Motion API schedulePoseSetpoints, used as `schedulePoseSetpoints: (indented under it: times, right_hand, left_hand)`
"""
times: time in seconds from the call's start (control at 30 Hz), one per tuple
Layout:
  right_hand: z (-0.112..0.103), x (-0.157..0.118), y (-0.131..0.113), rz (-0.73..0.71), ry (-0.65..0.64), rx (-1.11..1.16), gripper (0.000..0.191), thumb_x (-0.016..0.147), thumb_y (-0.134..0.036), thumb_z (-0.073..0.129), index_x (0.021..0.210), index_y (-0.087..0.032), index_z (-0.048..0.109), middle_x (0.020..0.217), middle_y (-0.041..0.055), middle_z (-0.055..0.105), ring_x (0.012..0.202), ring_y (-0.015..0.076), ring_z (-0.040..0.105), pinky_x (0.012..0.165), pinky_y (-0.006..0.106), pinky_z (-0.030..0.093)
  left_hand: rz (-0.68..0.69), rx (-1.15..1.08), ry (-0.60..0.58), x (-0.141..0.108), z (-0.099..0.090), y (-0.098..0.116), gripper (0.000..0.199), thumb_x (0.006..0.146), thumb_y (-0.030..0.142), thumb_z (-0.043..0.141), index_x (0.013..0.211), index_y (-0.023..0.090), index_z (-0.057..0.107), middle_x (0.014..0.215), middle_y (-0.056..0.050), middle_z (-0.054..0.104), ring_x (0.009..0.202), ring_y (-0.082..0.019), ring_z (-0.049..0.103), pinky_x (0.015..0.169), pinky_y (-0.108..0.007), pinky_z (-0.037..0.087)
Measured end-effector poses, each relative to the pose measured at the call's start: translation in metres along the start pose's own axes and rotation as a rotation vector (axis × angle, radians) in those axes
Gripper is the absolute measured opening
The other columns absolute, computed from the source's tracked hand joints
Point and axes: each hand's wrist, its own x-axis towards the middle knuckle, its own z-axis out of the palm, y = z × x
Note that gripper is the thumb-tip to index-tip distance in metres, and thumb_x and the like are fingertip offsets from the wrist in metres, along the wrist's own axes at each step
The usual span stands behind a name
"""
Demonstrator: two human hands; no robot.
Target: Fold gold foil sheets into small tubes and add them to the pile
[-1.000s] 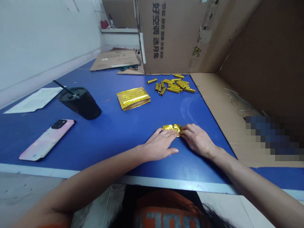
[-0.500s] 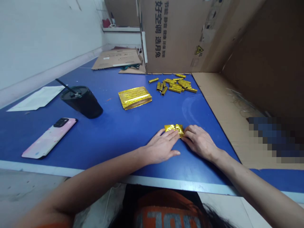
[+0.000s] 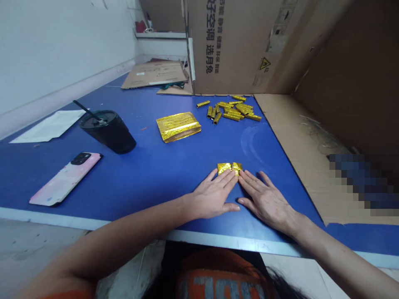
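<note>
A small folded piece of shiny gold foil paper point(image 3: 224, 167) lies flat on the blue table, with a gap or fold line near its middle. My left hand point(image 3: 215, 195) rests on its near edge, palm down and fingers stretched out. From the right, my right hand point(image 3: 264, 197) lays its straight fingertips on the foil's near right corner; its thumb points toward the left thumb. Both sets of fingers hide the near part of the foil. Farther off lie a flat stack of gold foil sheets point(image 3: 179, 127) and a loose pile of small gold foil tubes point(image 3: 232, 111).
On the left stand a black lidded cup with a straw point(image 3: 109, 131) and a phone in a pink-white case point(image 3: 64, 180). Behind the cup lies a white sheet point(image 3: 46, 126). Flattened cardboard point(image 3: 156, 74) and a large cardboard box point(image 3: 237, 50) border the table's back and right.
My right hand has opened from a bent-finger pinch at the foil's right edge to straight fingers lying flat. My left hand stays on the foil. The view has shifted slightly.
</note>
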Motion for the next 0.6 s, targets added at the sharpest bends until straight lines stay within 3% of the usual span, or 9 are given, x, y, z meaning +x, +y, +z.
schedulePoseSetpoints:
  times: [0.13,0.27,0.43,0.6]
  right_hand:
    - [0.001,-0.004,-0.006,0.055,-0.032,-0.009,0.055,0.087,-0.042,0.038,0.130,-0.007,0.039,0.135,0.0136,0.041,0.125,0.0287,0.037,0.099,0.056,0.027]
    - [-0.004,0.002,-0.002,0.101,-0.008,0.000,0.041,0.088,-0.031,0.041,0.125,-0.015,0.047,0.130,0.0076,0.049,0.120,0.0286,0.042,0.098,0.056,0.029]
    - [-0.011,0.018,0.015,0.023,0.003,0.111,0.024,0.085,-0.023,0.047,0.101,-0.020,0.064,0.108,0.0077,0.063,0.096,0.0227,0.055,0.083,0.039,0.044]
    - [-0.007,0.028,0.023,-0.034,0.044,0.175,0.024,0.088,-0.022,0.042,0.089,-0.016,0.066,0.089,0.0093,0.063,0.080,0.0180,0.053,0.073,0.031,0.045]
  left_hand:
    - [0.019,0.001,0.000,-0.002,0.000,-0.003,0.080,0.081,0.064,0.031,0.139,0.011,0.014,0.147,-0.013,0.011,0.136,-0.022,0.006,0.108,-0.042,0.004]
    - [0.033,-0.014,-0.033,-0.003,-0.002,-0.007,0.076,0.083,0.060,0.032,0.139,0.011,0.017,0.146,-0.012,0.014,0.136,-0.020,0.008,0.108,-0.040,0.005]
    - [0.012,-0.007,0.007,0.001,-0.003,-0.009,0.056,0.089,0.044,0.034,0.136,0.015,0.026,0.144,-0.008,0.025,0.134,-0.016,0.018,0.107,-0.037,0.011]
    - [0.000,-0.014,0.087,0.008,-0.006,-0.008,0.039,0.088,0.030,0.040,0.126,0.018,0.042,0.136,-0.005,0.041,0.126,-0.016,0.034,0.102,-0.032,0.021]
